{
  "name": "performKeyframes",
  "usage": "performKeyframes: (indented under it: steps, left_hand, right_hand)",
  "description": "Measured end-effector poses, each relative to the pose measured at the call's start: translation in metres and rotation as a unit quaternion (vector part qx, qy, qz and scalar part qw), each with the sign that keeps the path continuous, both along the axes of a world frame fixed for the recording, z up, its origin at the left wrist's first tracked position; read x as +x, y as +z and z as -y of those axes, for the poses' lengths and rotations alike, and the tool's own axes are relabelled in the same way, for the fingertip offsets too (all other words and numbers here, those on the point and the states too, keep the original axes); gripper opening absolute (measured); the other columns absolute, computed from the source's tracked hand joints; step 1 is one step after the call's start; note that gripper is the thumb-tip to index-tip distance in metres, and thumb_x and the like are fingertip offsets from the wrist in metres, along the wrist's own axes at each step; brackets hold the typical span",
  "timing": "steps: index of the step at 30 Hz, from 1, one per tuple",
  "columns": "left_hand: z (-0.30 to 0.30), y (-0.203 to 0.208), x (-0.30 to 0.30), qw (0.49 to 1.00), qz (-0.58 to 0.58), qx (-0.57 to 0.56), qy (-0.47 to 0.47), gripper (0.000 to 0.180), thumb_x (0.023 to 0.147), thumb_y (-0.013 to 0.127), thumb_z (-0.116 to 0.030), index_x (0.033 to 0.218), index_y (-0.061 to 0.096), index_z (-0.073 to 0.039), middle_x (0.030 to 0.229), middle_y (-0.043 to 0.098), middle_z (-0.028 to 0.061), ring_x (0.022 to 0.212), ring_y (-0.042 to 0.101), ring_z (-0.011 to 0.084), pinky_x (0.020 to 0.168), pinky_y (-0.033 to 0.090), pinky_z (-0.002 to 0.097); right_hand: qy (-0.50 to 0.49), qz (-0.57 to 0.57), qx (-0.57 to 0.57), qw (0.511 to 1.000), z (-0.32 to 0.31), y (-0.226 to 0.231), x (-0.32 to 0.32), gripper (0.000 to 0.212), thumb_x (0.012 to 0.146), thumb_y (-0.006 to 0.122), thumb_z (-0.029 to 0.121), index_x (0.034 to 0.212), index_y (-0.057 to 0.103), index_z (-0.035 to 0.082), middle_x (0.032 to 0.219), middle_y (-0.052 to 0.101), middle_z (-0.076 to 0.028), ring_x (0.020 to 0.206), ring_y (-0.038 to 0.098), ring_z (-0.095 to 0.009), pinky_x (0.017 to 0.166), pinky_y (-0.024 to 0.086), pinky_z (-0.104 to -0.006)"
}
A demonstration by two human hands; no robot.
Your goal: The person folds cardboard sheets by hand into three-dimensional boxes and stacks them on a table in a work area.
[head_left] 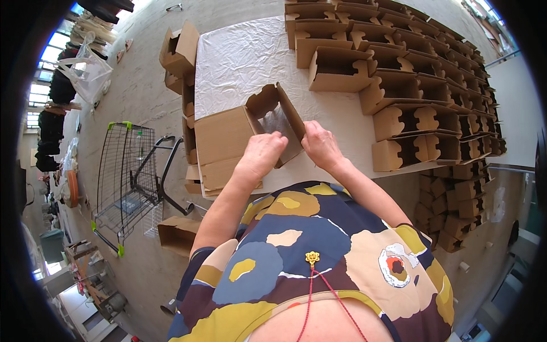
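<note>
A brown cardboard box (pixel 292 118), partly folded, stands in front of me with its top open. Its inner floor shows a greyish, shiny patch. At the box's near left edge, my left hand (pixel 264 151) is closed with its fingers curled over the cardboard. My right hand (pixel 321 143) pinches the near end of the right wall, thumb and fingers pressed together. Left of the box lie flat cardboard blanks (pixel 224 134), in a stack beside my left forearm. Parts of the box's near side are hidden by my hands.
A white-covered table (pixel 239 57) carries several rows of folded cardboard boxes (pixel 341 67) at the right. More boxes (pixel 456 205) are heaped below its right side. Left on the floor stand a black wire cart (pixel 126 176) and an open box (pixel 178 232); other boxes (pixel 179 51) line the table's left edge.
</note>
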State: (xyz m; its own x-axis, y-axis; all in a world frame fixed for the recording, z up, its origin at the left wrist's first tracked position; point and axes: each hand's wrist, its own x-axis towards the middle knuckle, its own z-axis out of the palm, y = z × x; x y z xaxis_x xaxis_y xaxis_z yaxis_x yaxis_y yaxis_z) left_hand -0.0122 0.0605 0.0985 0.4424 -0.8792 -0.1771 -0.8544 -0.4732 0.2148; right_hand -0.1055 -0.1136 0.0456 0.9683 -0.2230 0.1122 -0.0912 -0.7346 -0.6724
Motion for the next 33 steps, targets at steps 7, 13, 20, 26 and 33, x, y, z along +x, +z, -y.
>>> performKeyframes:
  steps: [7, 13, 20, 26, 33]
  left_hand:
    - [0.017, 0.019, -0.010, 0.953, -0.303, 0.013, 0.028, 0.032, 0.088, 0.063, -0.011, 0.120, 0.062, -0.003, 0.111, 0.069, 0.0200, 0.103, 0.065, 0.0380, 0.088, 0.053, 0.0454]
    - [0.019, -0.003, 0.001, 0.956, -0.292, 0.014, 0.032, 0.031, 0.087, 0.060, -0.003, 0.118, 0.060, 0.000, 0.108, 0.069, 0.0231, 0.103, 0.065, 0.0407, 0.089, 0.053, 0.0460]
    - [0.030, -0.006, 0.005, 0.960, -0.261, 0.069, 0.080, 0.026, 0.087, 0.053, 0.002, 0.113, 0.056, 0.003, 0.103, 0.067, 0.0269, 0.101, 0.065, 0.0428, 0.083, 0.054, 0.0496]
    - [0.035, -0.027, 0.003, 0.976, -0.178, 0.085, 0.096, 0.031, 0.088, 0.052, 0.001, 0.119, 0.053, 0.002, 0.106, 0.068, 0.0267, 0.098, 0.067, 0.0420, 0.083, 0.056, 0.0503]
    - [0.036, -0.027, -0.015, 0.996, -0.004, 0.006, 0.084, 0.034, 0.083, 0.063, -0.008, 0.116, 0.059, -0.006, 0.117, 0.059, 0.0105, 0.112, 0.057, 0.0308, 0.089, 0.056, 0.0414]
  right_hand:
    - [-0.011, -0.036, 0.023, 0.999, 0.005, 0.000, -0.001, 0.021, 0.088, 0.054, 0.008, 0.107, 0.058, 0.000, 0.102, 0.063, -0.024, 0.092, 0.061, -0.046, 0.081, 0.051, -0.0535]
    - [0.001, -0.016, 0.034, 0.999, 0.010, -0.005, 0.000, 0.014, 0.089, 0.055, 0.011, 0.100, 0.057, 0.003, 0.100, 0.063, -0.023, 0.089, 0.063, -0.047, 0.079, 0.052, -0.0558]
    - [0.008, -0.016, 0.047, 0.999, 0.013, -0.005, -0.001, 0.017, 0.090, 0.054, 0.014, 0.102, 0.059, 0.004, 0.102, 0.063, -0.022, 0.091, 0.063, -0.047, 0.081, 0.051, -0.0558]
    - [0.013, -0.036, 0.041, 0.998, 0.012, 0.001, -0.001, 0.015, 0.090, 0.054, 0.014, 0.100, 0.059, 0.003, 0.102, 0.063, -0.021, 0.092, 0.062, -0.046, 0.083, 0.051, -0.0553]
    - [0.019, -0.031, 0.021, 0.999, 0.009, -0.001, 0.003, 0.016, 0.088, 0.055, 0.013, 0.098, 0.060, 0.001, 0.100, 0.063, -0.022, 0.093, 0.062, -0.046, 0.083, 0.051, -0.0544]
